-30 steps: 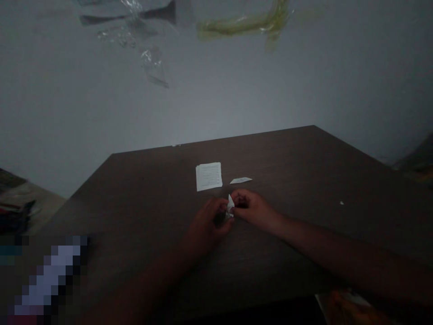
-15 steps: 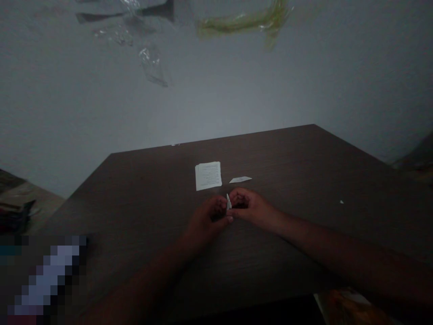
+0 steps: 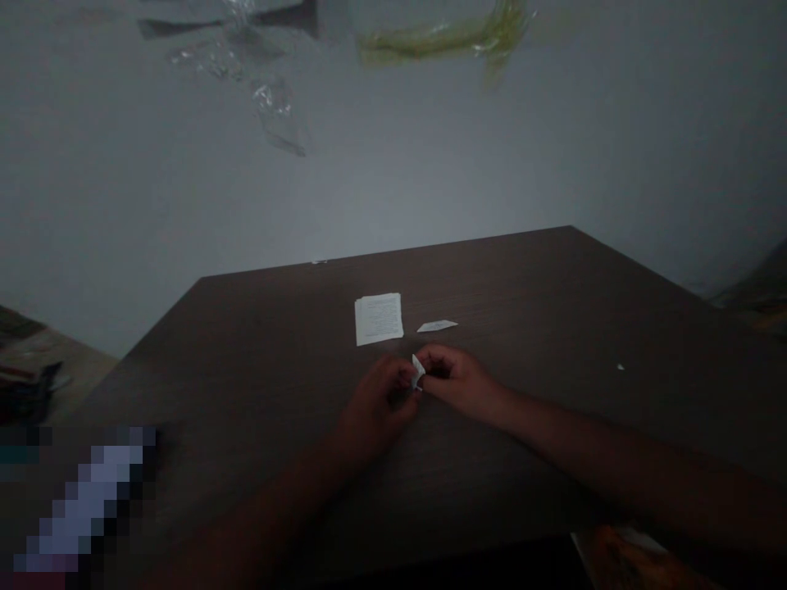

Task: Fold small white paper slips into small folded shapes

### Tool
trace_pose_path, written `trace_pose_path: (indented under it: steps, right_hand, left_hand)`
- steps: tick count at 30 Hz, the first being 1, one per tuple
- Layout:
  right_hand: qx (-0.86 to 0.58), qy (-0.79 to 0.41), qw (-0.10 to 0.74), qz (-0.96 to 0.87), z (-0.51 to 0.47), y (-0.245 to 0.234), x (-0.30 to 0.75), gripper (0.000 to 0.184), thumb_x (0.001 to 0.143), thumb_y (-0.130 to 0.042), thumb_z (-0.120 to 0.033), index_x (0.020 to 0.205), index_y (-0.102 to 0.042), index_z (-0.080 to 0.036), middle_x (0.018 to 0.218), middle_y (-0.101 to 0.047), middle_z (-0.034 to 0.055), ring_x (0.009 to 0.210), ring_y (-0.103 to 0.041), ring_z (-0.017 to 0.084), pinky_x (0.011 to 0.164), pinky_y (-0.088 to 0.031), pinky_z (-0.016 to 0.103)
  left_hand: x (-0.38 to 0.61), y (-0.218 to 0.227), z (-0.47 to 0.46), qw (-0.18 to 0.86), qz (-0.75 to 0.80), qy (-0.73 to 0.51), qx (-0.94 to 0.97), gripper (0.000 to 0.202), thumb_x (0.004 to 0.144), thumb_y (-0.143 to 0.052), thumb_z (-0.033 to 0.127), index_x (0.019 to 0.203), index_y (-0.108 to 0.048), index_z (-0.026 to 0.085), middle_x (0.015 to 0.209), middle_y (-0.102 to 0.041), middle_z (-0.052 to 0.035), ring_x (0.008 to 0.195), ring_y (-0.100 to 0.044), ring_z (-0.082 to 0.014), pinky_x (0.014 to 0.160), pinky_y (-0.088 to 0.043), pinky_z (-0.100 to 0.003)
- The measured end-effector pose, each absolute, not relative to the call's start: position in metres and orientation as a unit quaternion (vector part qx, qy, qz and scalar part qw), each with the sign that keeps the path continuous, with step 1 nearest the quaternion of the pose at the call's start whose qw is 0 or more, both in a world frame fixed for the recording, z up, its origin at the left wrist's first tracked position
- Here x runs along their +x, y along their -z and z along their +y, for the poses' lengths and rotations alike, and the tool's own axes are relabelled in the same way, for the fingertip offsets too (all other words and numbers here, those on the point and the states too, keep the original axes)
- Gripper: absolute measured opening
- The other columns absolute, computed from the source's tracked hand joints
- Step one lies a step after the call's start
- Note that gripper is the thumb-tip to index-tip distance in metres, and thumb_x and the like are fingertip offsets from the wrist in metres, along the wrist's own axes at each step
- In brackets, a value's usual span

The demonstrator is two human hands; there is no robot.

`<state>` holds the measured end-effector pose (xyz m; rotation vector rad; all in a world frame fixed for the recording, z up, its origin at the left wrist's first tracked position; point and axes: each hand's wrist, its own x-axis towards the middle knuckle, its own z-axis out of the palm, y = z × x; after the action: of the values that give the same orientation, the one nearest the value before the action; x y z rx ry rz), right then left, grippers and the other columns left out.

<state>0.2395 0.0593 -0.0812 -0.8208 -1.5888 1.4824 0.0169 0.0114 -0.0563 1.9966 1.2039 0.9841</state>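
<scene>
White paper (image 3: 418,371), folded into a small, creased shape, is pinched between the person's two hands, just above a dark wood-grain surface (image 3: 522,287). The left hand (image 3: 378,401) and the right hand (image 3: 458,381) meet around it, each grip clamped on the paper, with only a sliver of white showing between them. Just ahead of the hands lies a square of printed paper (image 3: 379,319), with a narrow paper scrap (image 3: 437,326) close by on its right. A tiny white speck (image 3: 620,367) sits well off to the right. Beyond the far edge rises a pale grey wall (image 3: 393,164), with clear plastic film (image 3: 276,106) and a greenish strip (image 3: 443,37) high up. A pixelated object (image 3: 86,500), too blurred to tell, fills the near left corner.
</scene>
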Motion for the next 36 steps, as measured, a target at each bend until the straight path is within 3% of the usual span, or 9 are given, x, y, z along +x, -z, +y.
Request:
trace_pose_path:
  steps: [4,14,20,25,36]
  right_hand:
    - [-0.348,-0.559,0.4,-0.637,0.056,0.083,0.237,0.019,0.1,-0.088,-0.042,0.096,-0.077,-0.027,0.094,-0.082,0.0008,0.091,-0.077,0.022,0.087,-0.063,0.038]
    - [-0.368,-0.525,0.405,-0.652,0.058,0.087,0.235,0.018,0.094,-0.089,-0.028,0.091,-0.071,-0.028,0.089,-0.072,-0.002,0.086,-0.067,0.021,0.084,-0.059,0.037]
    - [-0.357,-0.548,0.388,-0.65,0.061,0.083,0.24,0.018,0.091,-0.091,-0.029,0.098,-0.074,-0.028,0.093,-0.077,-0.0011,0.088,-0.071,0.021,0.084,-0.061,0.037]
    - [-0.377,-0.511,0.398,-0.662,0.064,0.077,0.247,0.022,0.089,-0.094,-0.028,0.098,-0.073,-0.028,0.097,-0.078,0.0005,0.091,-0.073,0.022,0.088,-0.06,0.039]
    - [-0.397,-0.45,0.384,-0.702,0.064,0.073,0.252,0.025,0.087,-0.092,-0.023,0.095,-0.07,-0.029,0.092,-0.074,-0.0013,0.085,-0.067,0.022,0.082,-0.054,0.038]
  left_hand:
    - [0.019,0.055,0.01,0.273,0.454,-0.37,0.764,0.019,0.099,-0.077,0.015,0.115,-0.077,0.026,0.112,-0.081,-0.0035,0.103,-0.08,-0.0251,0.096,-0.068,-0.04]
    - [0.017,0.059,0.013,0.267,0.444,-0.36,0.776,0.027,0.096,-0.08,0.016,0.12,-0.075,0.028,0.114,-0.08,-0.0026,0.106,-0.08,-0.026,0.099,-0.07,-0.04]
    - [0.015,0.054,0.01,0.278,0.434,-0.377,0.77,0.02,0.102,-0.079,0.02,0.121,-0.077,0.026,0.116,-0.083,-0.0062,0.106,-0.081,-0.0272,0.1,-0.071,-0.043]
    - [0.013,0.056,0.012,0.289,0.452,-0.377,0.755,0.012,0.104,-0.079,0.023,0.116,-0.077,0.027,0.114,-0.084,-0.0043,0.105,-0.083,-0.0256,0.1,-0.07,-0.041]
    - [0.01,0.056,0.016,0.291,0.445,-0.361,0.766,0.018,0.105,-0.075,0.018,0.118,-0.081,0.028,0.118,-0.088,-0.0044,0.106,-0.083,-0.0257,0.102,-0.072,-0.043]
